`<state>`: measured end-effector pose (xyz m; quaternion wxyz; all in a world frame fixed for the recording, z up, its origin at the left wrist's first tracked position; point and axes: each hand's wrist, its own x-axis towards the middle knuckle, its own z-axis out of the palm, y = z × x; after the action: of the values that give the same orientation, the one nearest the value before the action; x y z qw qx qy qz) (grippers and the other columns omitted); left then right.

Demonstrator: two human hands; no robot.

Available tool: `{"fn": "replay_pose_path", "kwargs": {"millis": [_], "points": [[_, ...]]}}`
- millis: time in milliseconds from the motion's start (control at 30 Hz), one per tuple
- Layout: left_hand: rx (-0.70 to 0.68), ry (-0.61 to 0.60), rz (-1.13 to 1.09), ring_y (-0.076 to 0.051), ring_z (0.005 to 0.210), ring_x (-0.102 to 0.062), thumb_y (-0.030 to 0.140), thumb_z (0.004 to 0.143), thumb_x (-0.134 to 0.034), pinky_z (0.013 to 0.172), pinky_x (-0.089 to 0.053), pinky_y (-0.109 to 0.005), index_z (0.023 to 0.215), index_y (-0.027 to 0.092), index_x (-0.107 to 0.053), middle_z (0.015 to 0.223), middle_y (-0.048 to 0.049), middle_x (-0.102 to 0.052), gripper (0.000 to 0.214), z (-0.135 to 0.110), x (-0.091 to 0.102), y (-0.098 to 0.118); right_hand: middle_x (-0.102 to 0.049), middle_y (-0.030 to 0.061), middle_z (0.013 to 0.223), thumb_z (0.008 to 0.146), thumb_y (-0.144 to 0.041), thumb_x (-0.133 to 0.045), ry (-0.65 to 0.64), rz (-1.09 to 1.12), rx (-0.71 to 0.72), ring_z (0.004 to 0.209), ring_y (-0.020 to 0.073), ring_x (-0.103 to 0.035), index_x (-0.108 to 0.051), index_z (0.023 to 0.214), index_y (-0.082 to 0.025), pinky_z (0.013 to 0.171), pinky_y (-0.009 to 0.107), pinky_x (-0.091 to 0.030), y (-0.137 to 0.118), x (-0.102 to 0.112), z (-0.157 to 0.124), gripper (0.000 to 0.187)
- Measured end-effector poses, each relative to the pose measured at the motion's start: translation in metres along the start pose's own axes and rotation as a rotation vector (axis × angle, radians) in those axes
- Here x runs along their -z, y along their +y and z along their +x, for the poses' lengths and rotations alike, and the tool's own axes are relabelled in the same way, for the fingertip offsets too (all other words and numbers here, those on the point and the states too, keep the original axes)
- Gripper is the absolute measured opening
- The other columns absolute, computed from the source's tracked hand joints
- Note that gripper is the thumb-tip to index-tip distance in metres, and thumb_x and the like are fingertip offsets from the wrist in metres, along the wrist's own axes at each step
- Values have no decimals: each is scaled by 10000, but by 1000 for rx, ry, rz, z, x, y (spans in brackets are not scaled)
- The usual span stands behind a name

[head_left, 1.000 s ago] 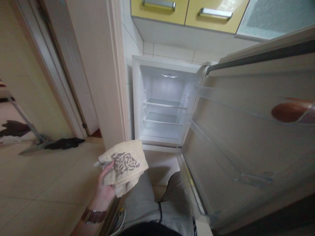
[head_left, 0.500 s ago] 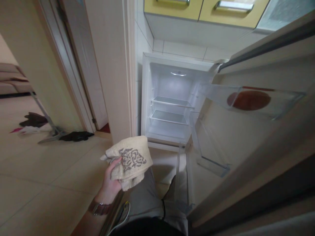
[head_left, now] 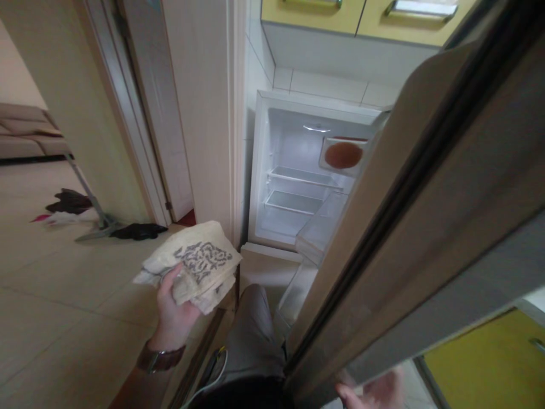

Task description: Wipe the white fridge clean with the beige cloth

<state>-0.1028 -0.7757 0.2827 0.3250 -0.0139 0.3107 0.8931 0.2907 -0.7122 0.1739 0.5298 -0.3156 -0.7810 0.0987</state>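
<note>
My left hand (head_left: 176,312), wearing a wristwatch, grips a folded cream cloth (head_left: 202,258) with a dark leafy pattern, thumb on top. The cloth is held up in front of the refrigerator (head_left: 254,170), left of its door. Partly swung toward the cabinet, the refrigerator door (head_left: 383,227) slants across the right side. At the bottom edge my right hand (head_left: 374,392) is beside the outer face of the door, thumb apart from the blurred fingers. Part of that hand is cut off, and whether it touches the door is hard to see.
Glass shelves (head_left: 304,177) show inside the refrigerator. A door bin (head_left: 344,154) has a round reddish-brown shape on it. Yellow cupboards (head_left: 313,16) hang above. On the floor at left lie a mop or broom (head_left: 91,196) and a black bag (head_left: 140,230); a sofa (head_left: 25,136) stands farther back.
The refrigerator door has swung inward, covering more of the cabinet opening. My right hand has come into view beside it. The cloth and my left hand have shifted left.
</note>
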Motion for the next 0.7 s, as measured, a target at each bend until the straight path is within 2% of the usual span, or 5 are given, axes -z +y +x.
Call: {"fn": "replay_pose_path", "kwargs": {"millis": [67, 133, 267, 500, 700], "points": [[-51, 5, -26, -266, 1114, -708, 245, 880, -621, 1067, -571, -473, 1083, 220, -707, 997, -38, -777, 221, -3, 2, 5, -491, 152, 1543, 928, -694, -591, -26, 1, 119, 1461, 369, -457, -372, 1599, -294, 1083, 512, -487, -16, -1, 21, 811], [-96, 34, -48, -252, 1141, -698, 241, 917, -578, 1087, -558, -460, 1090, 212, -705, 1002, -37, -777, 216, -2, 5, 10, -547, 162, 1502, 997, -645, -509, -149, -49, 258, 1412, 358, -522, -472, 1544, -259, 1072, 498, -480, -32, 2, 44, 671], [-184, 42, -16, -206, 1194, -677, 229, 976, -492, 1094, -555, -391, 1076, 218, -707, 1015, -12, -774, 236, 1, 6, 20, -619, 143, 1450, 1024, -421, -562, -260, -176, 332, 1349, 333, -595, -567, 1458, -255, 1026, 465, -491, -50, 7, 72, 465], [-318, 10, -1, -224, 1207, -677, 249, 988, -457, 1019, -605, -374, 1092, 236, -700, 1042, -1, -767, 265, -2, 6, 30, -635, 119, 1431, 965, -277, -632, -226, -220, 306, 1257, 296, -653, -680, 1290, -256, 933, 399, -519, -46, -1, 59, 329], [-327, 1, 14, -217, 1186, -686, 207, 998, -438, 1017, -603, -376, 1090, 242, -699, 1024, 11, -771, 278, 1, 7, 30, -637, 116, 1415, 952, -263, -647, -243, -251, 283, 1233, 287, -650, -682, 1249, -242, 923, 392, -503, -36, -1, 51, 300]]}}
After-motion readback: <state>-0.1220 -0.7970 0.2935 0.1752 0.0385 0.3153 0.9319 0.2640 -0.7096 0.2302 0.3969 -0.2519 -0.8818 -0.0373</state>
